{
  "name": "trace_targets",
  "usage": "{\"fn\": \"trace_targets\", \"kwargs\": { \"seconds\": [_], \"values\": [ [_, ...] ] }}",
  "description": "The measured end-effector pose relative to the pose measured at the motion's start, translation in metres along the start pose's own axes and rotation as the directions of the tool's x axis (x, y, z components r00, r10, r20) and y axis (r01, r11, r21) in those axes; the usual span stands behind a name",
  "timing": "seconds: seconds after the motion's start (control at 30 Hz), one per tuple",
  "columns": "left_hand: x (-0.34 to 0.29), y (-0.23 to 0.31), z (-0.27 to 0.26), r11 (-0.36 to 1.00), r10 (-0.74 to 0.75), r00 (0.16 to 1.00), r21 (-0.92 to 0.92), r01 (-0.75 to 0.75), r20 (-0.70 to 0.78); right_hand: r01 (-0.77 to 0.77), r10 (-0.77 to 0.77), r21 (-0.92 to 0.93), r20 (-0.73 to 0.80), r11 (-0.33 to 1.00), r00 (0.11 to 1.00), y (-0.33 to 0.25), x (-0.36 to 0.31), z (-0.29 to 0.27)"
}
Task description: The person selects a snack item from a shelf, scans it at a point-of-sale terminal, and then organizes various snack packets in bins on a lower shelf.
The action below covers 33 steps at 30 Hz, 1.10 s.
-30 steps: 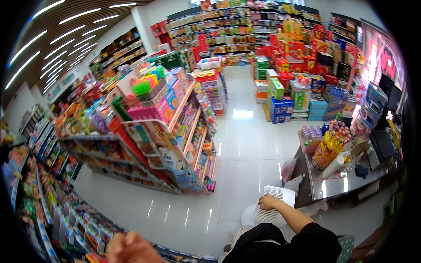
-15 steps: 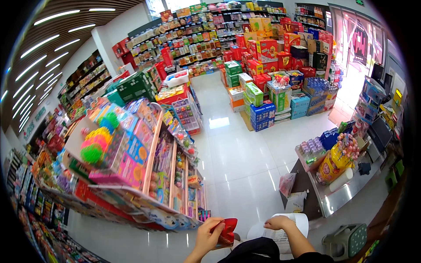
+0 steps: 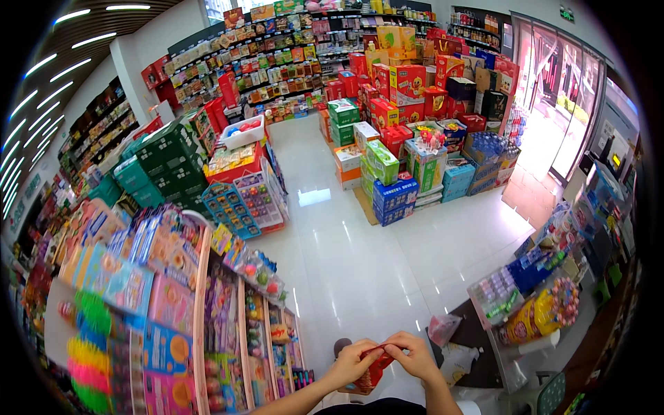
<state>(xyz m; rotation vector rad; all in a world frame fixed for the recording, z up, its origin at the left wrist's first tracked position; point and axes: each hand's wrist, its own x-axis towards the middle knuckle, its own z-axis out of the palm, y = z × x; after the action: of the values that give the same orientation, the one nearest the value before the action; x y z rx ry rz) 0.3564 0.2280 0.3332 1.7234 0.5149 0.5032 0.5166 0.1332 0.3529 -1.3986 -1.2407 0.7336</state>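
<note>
Between my hands is a small red packet [image 3: 369,379], its contents not visible. My left hand [image 3: 353,364] pinches its upper left edge. With fingers closed on the packet's top edge, my right hand [image 3: 412,357] meets the left one there. The two hands nearly touch, low in the middle of the view. A shoe [image 3: 342,345] shows on the floor just beyond my left hand.
On the left stands a toy shelf [image 3: 200,325] with boxes and spiky coloured balls. To the right is a counter [image 3: 529,360] with a yellow lollipop holder [image 3: 529,321]; bags [image 3: 453,360] lie beside it. Stacked cartons [image 3: 394,197] stand ahead, near a glass door [image 3: 553,104].
My right hand has come from the white slatted object at the right over to the packet and now grips its top edge. The view has shifted forward, bringing the toy shelf closer.
</note>
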Motion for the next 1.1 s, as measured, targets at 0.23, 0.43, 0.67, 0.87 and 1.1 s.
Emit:
{"fn": "trace_targets", "kwargs": {
  "seconds": [0.23,0.43,0.67,0.87,1.1],
  "values": [
    [0.122,-0.018,-0.112,0.931,-0.308,0.936,-0.15,0.333,0.17,-0.109,0.11,0.062,-0.013,0.992,0.994,0.021,0.198,-0.013],
    [0.237,-0.034,-0.181,0.932,-0.361,0.921,0.025,0.362,0.147,-0.172,0.171,0.053,0.019,0.984,0.985,0.054,0.339,-0.041],
    [0.436,-0.097,-0.235,0.911,-0.284,0.939,-0.252,0.327,0.192,-0.29,0.329,0.373,-0.044,0.881,0.943,0.16,0.484,-0.085],
    [0.603,-0.094,-0.326,0.857,-0.417,0.909,-0.344,0.384,-0.024,-0.237,0.272,-0.135,0.412,0.962,0.87,0.176,0.704,-0.122],
    [0.728,-0.149,-0.466,0.927,-0.324,0.843,-0.32,0.194,-0.428,-0.009,0.093,-0.125,0.685,0.992,0.723,0.225,0.966,-0.027]
  ]
}}
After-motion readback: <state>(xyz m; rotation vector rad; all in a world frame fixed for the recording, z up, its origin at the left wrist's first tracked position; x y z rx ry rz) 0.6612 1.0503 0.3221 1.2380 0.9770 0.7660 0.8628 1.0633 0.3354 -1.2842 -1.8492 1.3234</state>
